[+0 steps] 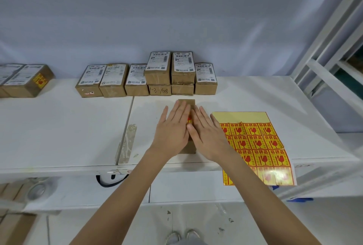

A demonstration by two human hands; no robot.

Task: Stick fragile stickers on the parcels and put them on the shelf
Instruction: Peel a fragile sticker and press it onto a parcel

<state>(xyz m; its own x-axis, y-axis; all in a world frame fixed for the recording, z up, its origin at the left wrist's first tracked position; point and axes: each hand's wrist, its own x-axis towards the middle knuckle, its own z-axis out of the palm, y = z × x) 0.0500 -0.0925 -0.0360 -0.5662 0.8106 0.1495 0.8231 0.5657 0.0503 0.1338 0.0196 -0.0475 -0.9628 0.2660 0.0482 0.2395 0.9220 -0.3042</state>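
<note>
A small brown cardboard parcel [189,103] lies on the white table in front of me. Both palms rest flat on its top. My left hand [171,128] covers its left part and my right hand [206,132] its right part, fingers stretched out. A strip of a red and yellow fragile sticker [189,120] shows between the two hands on the parcel's top. To the right lies the yellow sheet of fragile stickers [257,142], its near end hanging over the table edge.
A row of labelled brown parcels [147,76] stands along the wall at the back, some stacked two high. At far left, a parcel [29,80] carries a fragile sticker. A white shelf frame [334,52] rises at right. Tape rolls [37,190] lie below left.
</note>
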